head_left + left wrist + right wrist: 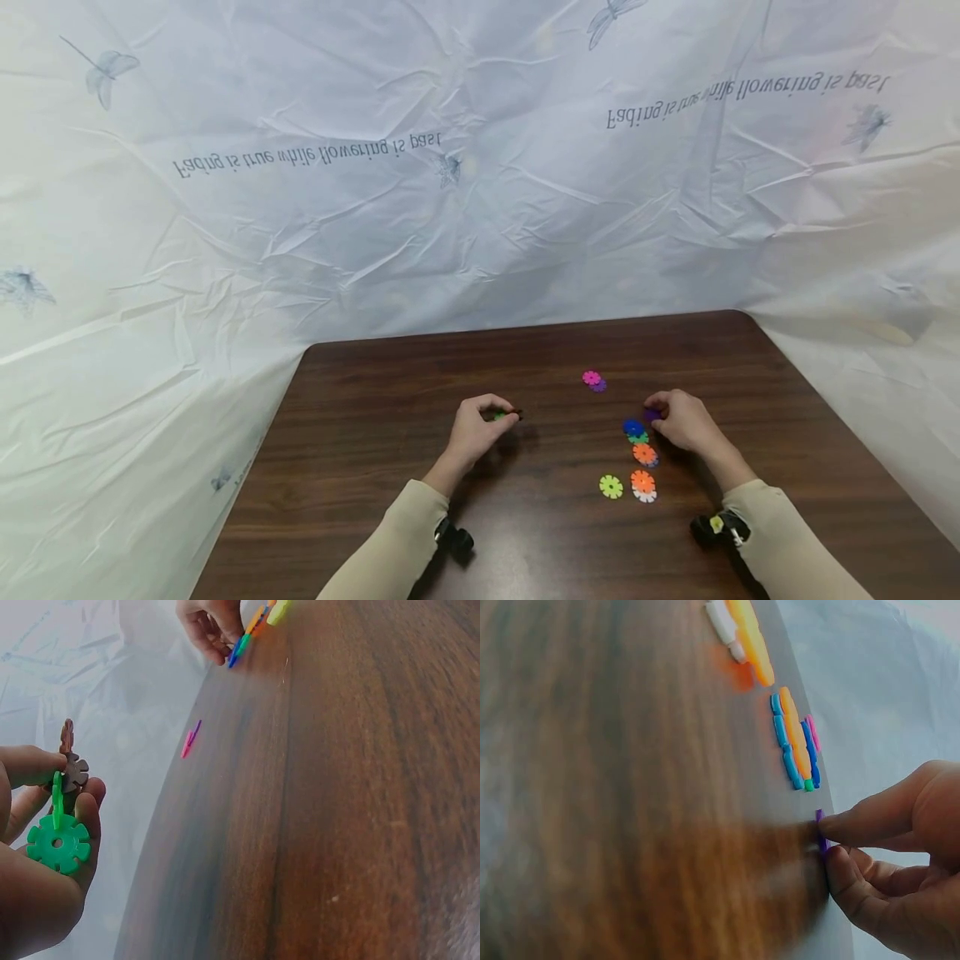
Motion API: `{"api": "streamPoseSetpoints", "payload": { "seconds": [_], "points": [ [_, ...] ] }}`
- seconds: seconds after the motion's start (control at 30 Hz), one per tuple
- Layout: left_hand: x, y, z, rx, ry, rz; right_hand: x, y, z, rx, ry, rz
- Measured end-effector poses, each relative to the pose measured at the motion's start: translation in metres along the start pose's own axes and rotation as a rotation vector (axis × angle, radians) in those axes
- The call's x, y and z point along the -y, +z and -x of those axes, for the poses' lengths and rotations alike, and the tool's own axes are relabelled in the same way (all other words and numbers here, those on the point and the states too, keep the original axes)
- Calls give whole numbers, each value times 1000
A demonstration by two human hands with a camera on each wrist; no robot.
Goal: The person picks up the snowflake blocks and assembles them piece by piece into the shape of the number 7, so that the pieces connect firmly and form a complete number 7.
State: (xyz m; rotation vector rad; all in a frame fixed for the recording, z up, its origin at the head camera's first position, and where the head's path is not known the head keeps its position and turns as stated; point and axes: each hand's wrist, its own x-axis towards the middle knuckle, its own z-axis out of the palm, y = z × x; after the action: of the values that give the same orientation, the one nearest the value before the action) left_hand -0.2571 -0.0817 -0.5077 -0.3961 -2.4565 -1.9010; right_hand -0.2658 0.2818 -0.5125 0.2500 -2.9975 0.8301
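My left hand [483, 427] holds a small linked group of notched discs above the table. In the left wrist view, green discs [58, 844] and brown discs [75, 774] are slotted together between thumb and fingers. Over on the right, my right hand [684, 419] pinches a purple notched disc [821, 831] between thumb and forefinger, at the tabletop. Close beside it lie a blue disc [633, 427] and a green disc [640, 438], overlapping. Nearer me, an orange disc [643, 453] partly covers a blue one.
A second orange disc [642, 481] overlaps a white disc [645, 497], with a yellow-green disc [611, 487] to their left. Farther back, a pink disc [591, 377] overlaps a purple one. The brown wooden table [360, 450] meets a white printed sheet [465, 225] behind it.
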Motion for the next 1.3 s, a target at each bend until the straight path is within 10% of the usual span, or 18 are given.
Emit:
{"api": "streamPoseSetpoints", "payload": {
  "seconds": [1.3],
  "points": [
    [3,-1,2,-13,9,-12,26,2,-6,-152,-126,-60]
  ]
}}
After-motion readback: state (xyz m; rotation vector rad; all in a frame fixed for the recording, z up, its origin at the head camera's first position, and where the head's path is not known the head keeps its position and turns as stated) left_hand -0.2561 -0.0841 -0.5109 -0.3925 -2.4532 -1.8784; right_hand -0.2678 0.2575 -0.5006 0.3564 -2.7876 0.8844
